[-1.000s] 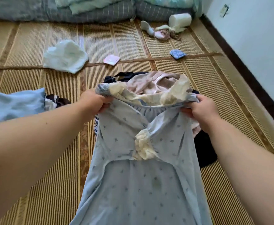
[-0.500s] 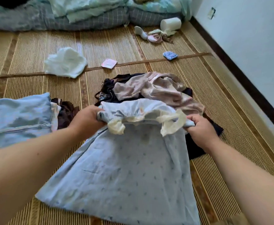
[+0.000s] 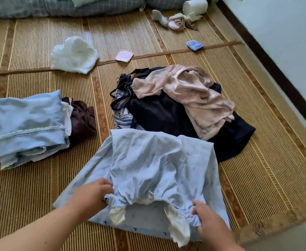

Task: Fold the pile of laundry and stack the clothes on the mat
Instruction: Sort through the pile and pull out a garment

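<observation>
A light blue patterned dress lies folded over on the woven mat in front of me. My left hand grips its gathered top edge on the left, and my right hand grips the same edge on the right, where cream frills hang down. Behind the dress sits the unfolded pile: a pale pink garment on top of dark navy clothes and a striped piece. To the left lies a stack of folded clothes with a light blue one on top and a brown one beside it.
A white crumpled cloth, a small pink packet and a blue cloth lie farther back. Socks and a white roll sit near grey bedding. A wall with dark skirting runs along the right.
The dress went from hanging in the air to lying on the mat. Both hands brought its top edge down and toward me, folding the dress over itself.
</observation>
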{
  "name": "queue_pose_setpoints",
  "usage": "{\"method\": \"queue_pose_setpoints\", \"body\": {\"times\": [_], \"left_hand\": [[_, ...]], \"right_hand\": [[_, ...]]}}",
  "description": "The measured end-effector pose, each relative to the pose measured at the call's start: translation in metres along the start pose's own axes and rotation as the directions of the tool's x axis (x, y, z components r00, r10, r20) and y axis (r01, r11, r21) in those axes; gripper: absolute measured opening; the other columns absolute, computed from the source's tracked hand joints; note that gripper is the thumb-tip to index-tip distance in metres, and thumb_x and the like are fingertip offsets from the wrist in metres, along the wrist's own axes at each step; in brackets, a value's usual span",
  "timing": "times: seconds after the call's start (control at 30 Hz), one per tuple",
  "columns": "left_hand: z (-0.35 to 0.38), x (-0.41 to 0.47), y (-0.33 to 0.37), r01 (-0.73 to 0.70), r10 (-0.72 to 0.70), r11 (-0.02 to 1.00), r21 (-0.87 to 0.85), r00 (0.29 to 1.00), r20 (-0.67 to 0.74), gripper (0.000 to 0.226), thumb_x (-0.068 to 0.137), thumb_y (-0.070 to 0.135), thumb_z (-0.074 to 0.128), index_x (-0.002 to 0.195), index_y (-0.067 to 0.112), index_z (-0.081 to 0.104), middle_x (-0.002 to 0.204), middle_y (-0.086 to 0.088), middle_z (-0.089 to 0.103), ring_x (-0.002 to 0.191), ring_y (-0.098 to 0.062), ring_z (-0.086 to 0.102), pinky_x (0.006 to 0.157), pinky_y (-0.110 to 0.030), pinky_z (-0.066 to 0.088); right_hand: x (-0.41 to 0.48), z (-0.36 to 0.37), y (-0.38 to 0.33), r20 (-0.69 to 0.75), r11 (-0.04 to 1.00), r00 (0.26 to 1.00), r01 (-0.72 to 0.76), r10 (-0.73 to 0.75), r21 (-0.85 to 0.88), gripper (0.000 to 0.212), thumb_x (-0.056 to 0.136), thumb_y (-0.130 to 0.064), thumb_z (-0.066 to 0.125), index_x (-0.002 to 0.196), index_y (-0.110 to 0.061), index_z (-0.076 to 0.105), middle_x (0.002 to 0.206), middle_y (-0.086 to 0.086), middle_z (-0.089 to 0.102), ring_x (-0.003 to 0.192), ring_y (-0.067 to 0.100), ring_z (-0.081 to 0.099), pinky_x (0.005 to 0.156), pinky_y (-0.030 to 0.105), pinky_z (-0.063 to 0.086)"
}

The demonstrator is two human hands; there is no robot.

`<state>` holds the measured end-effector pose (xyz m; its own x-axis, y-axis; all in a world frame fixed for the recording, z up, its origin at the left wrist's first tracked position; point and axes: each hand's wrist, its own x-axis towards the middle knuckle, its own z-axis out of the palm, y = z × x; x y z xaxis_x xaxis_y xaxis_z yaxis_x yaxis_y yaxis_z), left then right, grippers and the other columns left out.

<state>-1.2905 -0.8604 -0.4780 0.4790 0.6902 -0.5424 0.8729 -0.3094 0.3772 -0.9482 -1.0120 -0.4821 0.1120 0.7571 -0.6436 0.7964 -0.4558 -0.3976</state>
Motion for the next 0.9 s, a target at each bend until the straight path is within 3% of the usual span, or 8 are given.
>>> {"method": "queue_pose_setpoints", "body": {"times": [0.17,0.27,0.37,0.5,0.63,0.7,0.8,0.9], "left_hand": [[0.027,0.0,-0.009,0.079,-0.103,0.99,0.114,0.97,0.221,0.052,0.087,0.007,0.049,0.128,0.039,0.056,0.156,0.011,0.026,0.138,-0.013,0.036,0.106,-0.029,0.039],[0.035,0.005,-0.016,0.218,-0.222,0.975,0.042,0.964,0.149,0.063,0.085,0.003,0.044,0.135,0.041,0.049,0.154,0.01,0.031,0.137,-0.015,0.036,0.105,-0.033,0.041],[0.038,0.013,-0.03,0.366,-0.366,0.926,-0.094,0.931,0.014,0.061,0.087,0.021,0.053,0.143,0.038,0.037,0.156,0.006,0.026,0.141,-0.018,0.029,0.109,-0.039,0.037],[0.043,0.015,-0.06,0.542,-0.547,0.832,-0.122,0.837,-0.016,0.085,0.081,0.042,0.064,0.151,0.037,0.017,0.161,0.0,0.011,0.143,-0.027,0.023,0.112,-0.048,0.034],[0.05,0.017,-0.088,0.657,-0.658,0.742,-0.134,0.752,0.04,0.103,0.077,0.049,0.07,0.153,0.035,0.001,0.162,-0.006,0.012,0.144,-0.035,0.023,0.112,-0.055,0.031],[0.05,0.017,-0.096,0.69,-0.688,0.703,-0.171,0.721,0.079,0.109,0.077,0.049,0.072,0.155,0.029,-0.001,0.158,-0.012,0.024,0.141,-0.034,0.03,0.113,-0.052,0.032],[0.048,0.014,-0.105,0.72,-0.738,0.642,-0.264,0.673,0.041,0.093,0.08,0.041,0.071,0.153,0.019,0.017,0.135,-0.01,0.053,0.115,-0.027,0.057,0.091,-0.044,0.052],[0.039,0.011,-0.102,0.633,-0.642,0.704,-0.321,0.761,0.094,0.049,0.085,0.028,0.063,0.132,0.022,0.052,0.107,0.002,0.067,0.082,-0.012,0.062,0.059,-0.026,0.049]], "right_hand": [[0.016,0.026,-0.007,0.152,0.987,0.988,0.025,-0.001,-0.158,0.035,0.09,-0.011,0.04,0.121,-0.023,0.051,0.156,-0.002,0.027,0.134,0.018,0.04,0.095,0.025,0.04],[0.026,0.023,-0.031,-0.059,0.966,0.998,-0.032,0.018,-0.257,0.045,0.091,-0.022,0.044,0.134,-0.035,0.043,0.147,-0.008,0.035,0.13,0.016,0.038,0.099,0.029,0.041],[0.038,0.025,-0.058,-0.121,0.953,0.989,0.047,-0.086,-0.3,0.061,0.094,-0.032,0.046,0.149,-0.041,0.021,0.16,-0.006,0.01,0.145,0.02,0.012,0.115,0.039,0.024],[0.067,0.033,-0.08,0.079,0.923,0.996,0.068,-0.041,-0.379,0.072,0.092,-0.046,0.043,0.151,-0.046,0.0,0.162,-0.006,-0.012,0.148,0.028,-0.004,0.115,0.055,0.016],[0.096,0.031,-0.088,0.294,0.937,0.948,-0.008,0.118,-0.349,0.074,0.086,-0.048,0.046,0.152,-0.037,0.016,0.161,-0.001,-0.018,0.146,0.039,-0.002,0.116,0.051,0.023],[0.102,0.026,-0.101,0.294,0.93,0.939,-0.063,0.178,-0.362,0.063,0.086,-0.045,0.048,0.146,-0.029,0.033,0.162,0.006,0.0,0.142,0.041,0.018,0.113,0.047,0.03],[0.103,0.019,-0.133,0.019,0.949,0.989,-0.134,0.145,-0.285,0.036,0.088,-0.033,0.048,0.121,-0.024,0.056,0.132,0.006,0.047,0.118,0.028,0.047,0.095,0.038,0.046],[0.106,0.018,-0.167,-0.163,0.987,0.982,0.073,-0.097,-0.146,0.039,0.091,-0.025,0.051,0.129,-0.025,0.054,0.127,0.001,0.051,0.118,0.02,0.047,0.093,0.033,0.044]]}}
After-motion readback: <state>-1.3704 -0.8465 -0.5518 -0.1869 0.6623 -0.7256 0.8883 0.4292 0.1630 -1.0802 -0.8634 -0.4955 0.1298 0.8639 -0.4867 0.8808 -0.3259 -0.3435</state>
